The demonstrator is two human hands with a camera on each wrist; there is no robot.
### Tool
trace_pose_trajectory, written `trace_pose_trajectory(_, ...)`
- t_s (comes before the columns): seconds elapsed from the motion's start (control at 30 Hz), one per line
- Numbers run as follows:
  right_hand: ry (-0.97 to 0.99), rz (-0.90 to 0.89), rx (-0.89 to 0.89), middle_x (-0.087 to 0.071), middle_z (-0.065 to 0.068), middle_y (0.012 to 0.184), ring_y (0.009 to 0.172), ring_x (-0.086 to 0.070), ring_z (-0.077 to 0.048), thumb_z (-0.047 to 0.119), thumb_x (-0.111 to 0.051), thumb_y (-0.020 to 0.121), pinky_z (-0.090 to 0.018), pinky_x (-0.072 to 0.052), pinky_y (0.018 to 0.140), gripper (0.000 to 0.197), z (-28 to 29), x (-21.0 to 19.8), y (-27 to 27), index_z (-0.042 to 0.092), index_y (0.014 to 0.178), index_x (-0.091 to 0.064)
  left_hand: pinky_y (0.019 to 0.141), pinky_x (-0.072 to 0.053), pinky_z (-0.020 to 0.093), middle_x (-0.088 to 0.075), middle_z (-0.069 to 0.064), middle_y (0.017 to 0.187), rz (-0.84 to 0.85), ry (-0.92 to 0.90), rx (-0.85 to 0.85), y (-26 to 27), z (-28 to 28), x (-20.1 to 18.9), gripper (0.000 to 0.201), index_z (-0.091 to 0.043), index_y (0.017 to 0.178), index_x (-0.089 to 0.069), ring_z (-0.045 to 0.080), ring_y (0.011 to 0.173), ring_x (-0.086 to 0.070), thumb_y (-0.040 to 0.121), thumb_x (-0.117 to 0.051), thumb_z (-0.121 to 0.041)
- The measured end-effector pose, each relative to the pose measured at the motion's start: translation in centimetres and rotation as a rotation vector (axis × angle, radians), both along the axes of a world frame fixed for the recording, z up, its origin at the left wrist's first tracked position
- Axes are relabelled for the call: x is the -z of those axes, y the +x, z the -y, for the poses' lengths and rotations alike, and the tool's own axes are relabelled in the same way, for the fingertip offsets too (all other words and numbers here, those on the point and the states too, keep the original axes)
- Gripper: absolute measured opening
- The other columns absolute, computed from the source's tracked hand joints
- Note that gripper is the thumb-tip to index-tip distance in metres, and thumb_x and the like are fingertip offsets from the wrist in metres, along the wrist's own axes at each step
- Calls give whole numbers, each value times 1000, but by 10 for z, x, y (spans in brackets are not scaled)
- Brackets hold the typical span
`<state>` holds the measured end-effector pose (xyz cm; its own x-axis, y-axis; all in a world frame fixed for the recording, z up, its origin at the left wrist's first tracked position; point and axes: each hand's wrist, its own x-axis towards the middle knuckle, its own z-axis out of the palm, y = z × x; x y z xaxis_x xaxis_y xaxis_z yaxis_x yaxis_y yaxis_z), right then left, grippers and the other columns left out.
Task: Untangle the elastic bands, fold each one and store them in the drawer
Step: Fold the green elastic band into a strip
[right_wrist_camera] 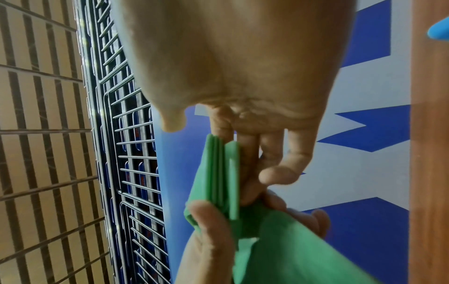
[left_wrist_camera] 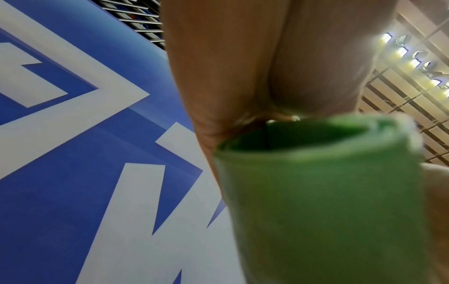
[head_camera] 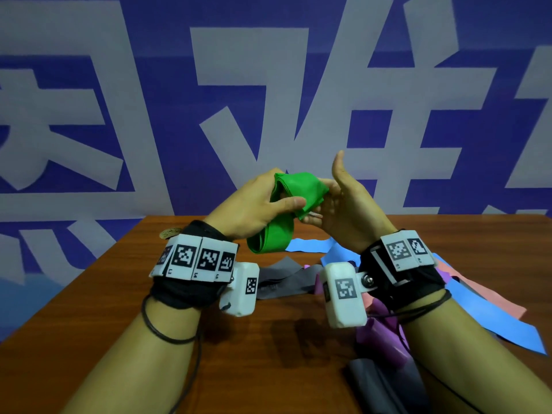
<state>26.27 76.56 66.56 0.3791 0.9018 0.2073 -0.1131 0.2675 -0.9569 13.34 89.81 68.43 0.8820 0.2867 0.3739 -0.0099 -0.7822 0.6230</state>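
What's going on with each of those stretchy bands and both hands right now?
green band: partly folded, held above the table, tail hanging.
left hand: pinches the folded stack.
right hand: fingers straight against the stack, thumb up.
blue band: loose on table.
grey band: loose on table.
purple band: crumpled on table.

The green band [head_camera: 294, 191] is up in the air above the worktop [head_camera: 268, 339], folded into several flat layers at its upper end, with a loose loop hanging below. Blue bands [head_camera: 310, 245], a grey band [head_camera: 283, 277], a pink band [head_camera: 478, 291] and a purple band [head_camera: 379, 333] lie overlapping in a heap on the worktop, toward its right side.
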Motion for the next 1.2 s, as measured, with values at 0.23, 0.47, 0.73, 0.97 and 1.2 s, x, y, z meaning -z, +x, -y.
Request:
trace_pose_trajectory(0.23, 26, -54, -37, -51, -31, 115, 102, -43, -35, 78, -33, 85, -42, -33, 96, 93, -1, 2, 3, -4, 109, -70, 78, -51, 22, -68, -10, 100, -49, -30, 83, -8, -2, -3, 32, -24, 116, -57, -1, 89, -66, 88, -72, -20)
trace_pose_trajectory(0.47, 32, -154, -98, -61, -8, 75, 63, -49, -16, 72, -23, 92, -28, -37, 69, 92, 2, 0, 2, -5, 112, -70, 77, -58, 36, -68, -5, 82, -77, -65, 99, -8, 1, -2, 25, -23, 111, -56, 13, 75, -68, 94, -63, -7)
trace_pose_trajectory(0.73, -40, 163, 58, -71, -19, 109, 102, -68, -33, 66, -45, 81, -45, -55, 91, 64, -11, 6, -15, 13, 110, -67, 70, -59, 34, -74, 5, 82, 122, -311, 73, -9, -4, -5, 28, -7, 99, -68, 19, 76, -73, 91, -52, 14)
trace_pose_trajectory(0.97, -31, 267, -32, -69, -4, 85, 71, -62, -15, 72, -45, 69, -29, -52, 71, 68, -15, 11, -13, 16, 101, -66, 55, -54, 27, -60, 2, 62, 299, -724, 135, -8, 5, -8, 31, -7, 84, -60, 13, 56, -62, 97, -41, 13)
trace_pose_trajectory(1.2, 9, 227, -60, -63, -3, 83, 73, -63, -12, 63, -72, 70, -25, -58, 65, 68, -14, 12, -9, 7, 106, -56, 56, -55, 30, -63, 6, 69, 439, -958, 30, -4, 3, -10, 23, -7, 89, -62, 18, 62, -64, 101, -43, -1)
